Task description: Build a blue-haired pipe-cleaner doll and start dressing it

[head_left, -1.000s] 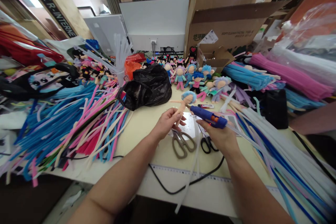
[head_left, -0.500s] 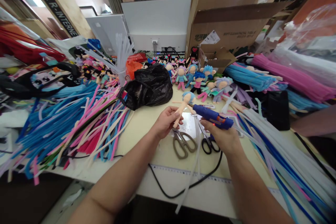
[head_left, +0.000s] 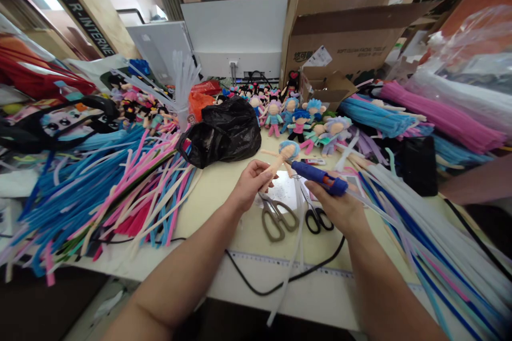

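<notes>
My left hand is closed on the lower body of a beige pipe-cleaner doll with blue hair, its head tilted away to the upper right. In my right hand is a blue glue gun, its tip pointing left at the doll's neck and shoulder. Whether the tip touches the doll I cannot tell. Below the hands lie grey-handled scissors and black-handled scissors, partly over a white sheet.
Finished dolls stand behind the hands, beside a black plastic bag. Loose pipe cleaners cover the left side; white bundles lie right. A black cable loops along the front edge. A cardboard box stands behind.
The doll has turned in my left hand, leaning further right. The glue gun has shifted slightly left and rolled, showing more of its orange part. The view has moved a little.
</notes>
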### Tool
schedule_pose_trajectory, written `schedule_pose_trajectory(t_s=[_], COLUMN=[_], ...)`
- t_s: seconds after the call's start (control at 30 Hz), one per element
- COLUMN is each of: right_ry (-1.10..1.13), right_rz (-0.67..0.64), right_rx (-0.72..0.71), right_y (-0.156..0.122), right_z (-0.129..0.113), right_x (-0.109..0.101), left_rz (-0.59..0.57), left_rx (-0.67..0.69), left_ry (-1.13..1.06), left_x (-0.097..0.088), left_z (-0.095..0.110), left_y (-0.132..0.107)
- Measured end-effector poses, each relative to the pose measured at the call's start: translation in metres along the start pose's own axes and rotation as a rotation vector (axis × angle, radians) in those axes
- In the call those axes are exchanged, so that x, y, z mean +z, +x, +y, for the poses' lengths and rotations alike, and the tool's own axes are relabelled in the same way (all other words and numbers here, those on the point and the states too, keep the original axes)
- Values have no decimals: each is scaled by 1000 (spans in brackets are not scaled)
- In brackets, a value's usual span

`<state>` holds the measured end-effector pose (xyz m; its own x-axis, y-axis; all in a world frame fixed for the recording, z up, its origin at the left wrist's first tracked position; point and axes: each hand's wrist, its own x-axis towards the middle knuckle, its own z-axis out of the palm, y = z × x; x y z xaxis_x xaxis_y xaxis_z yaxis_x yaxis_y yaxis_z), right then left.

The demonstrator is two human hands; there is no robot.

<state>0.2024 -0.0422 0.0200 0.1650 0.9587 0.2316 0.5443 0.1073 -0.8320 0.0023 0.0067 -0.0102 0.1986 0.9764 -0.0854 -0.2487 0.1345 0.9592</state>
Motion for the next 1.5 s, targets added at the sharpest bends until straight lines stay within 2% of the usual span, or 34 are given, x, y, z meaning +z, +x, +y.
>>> schedule_pose_trajectory(t_s=[0.67, 0.9, 1.2, 1.5], right_ry=[-36, -111, -158, -168], right_rz=[24, 21, 29, -24], right_rx=[6, -4, -31, -29], right_y=[2, 1, 1, -1], right_z=[4, -1, 4, 4], right_x=[7, 7, 11, 12], left_rz=[7, 7, 16, 11], left_rx=[26, 24, 17, 30], left_ry=[-6, -14, -35, -47], left_x=[0, -1, 0, -1], left_z=[-1, 0, 1, 0], left_y=[0, 0, 0, 2])
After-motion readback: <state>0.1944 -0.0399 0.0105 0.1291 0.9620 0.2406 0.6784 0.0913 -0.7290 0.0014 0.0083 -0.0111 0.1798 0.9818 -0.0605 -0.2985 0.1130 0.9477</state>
